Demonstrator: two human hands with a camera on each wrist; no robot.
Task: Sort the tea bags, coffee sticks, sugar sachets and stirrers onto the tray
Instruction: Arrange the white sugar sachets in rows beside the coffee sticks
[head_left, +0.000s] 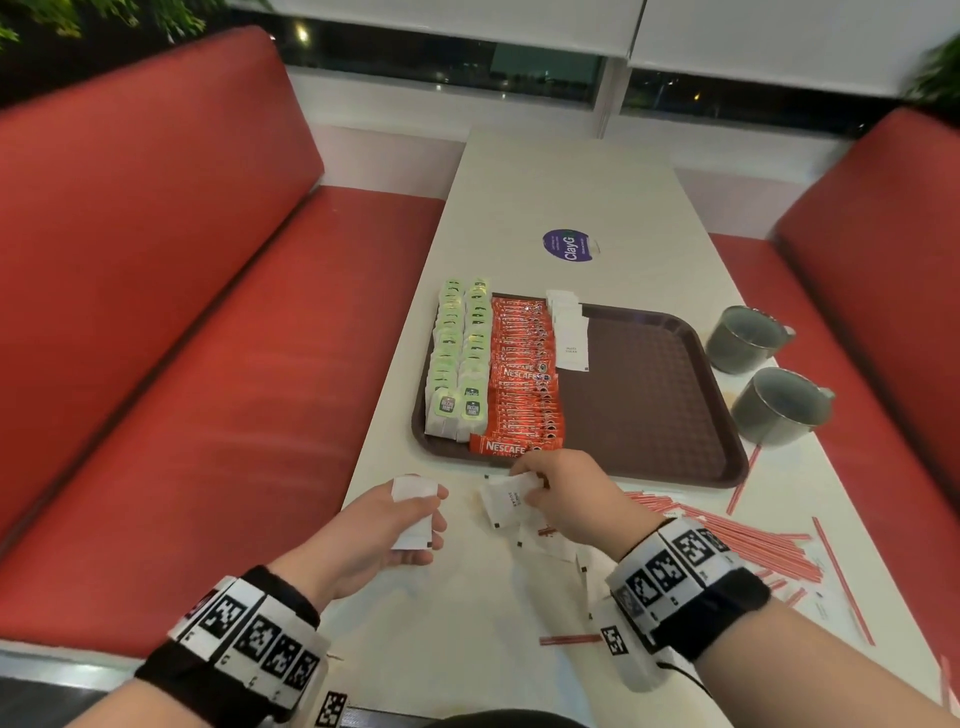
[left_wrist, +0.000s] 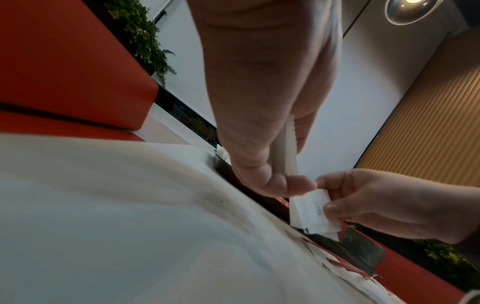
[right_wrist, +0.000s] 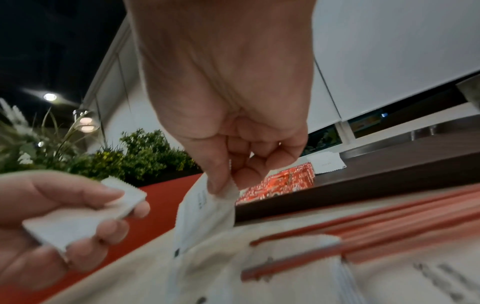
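On the brown tray (head_left: 649, 405) lie two rows of green tea bags (head_left: 460, 358), a row of red coffee sticks (head_left: 524, 374) and a short row of white sugar sachets (head_left: 569, 332). My left hand (head_left: 395, 525) holds a small stack of white sugar sachets (head_left: 413, 512) between thumb and fingers, just in front of the tray's near left corner. My right hand (head_left: 566, 499) pinches one white sugar sachet (head_left: 506, 501) at its top edge, lifting it off the table (head_left: 467, 623). More loose sachets (head_left: 550, 543) lie beneath that hand. Red stirrers (head_left: 737, 540) lie scattered to the right.
Two grey metal mugs (head_left: 743, 338) (head_left: 779, 405) stand right of the tray. A round purple sticker (head_left: 569, 245) is on the table beyond it. Red bench seats (head_left: 182, 364) flank the table on both sides. One stirrer (head_left: 569, 639) lies near my right wrist.
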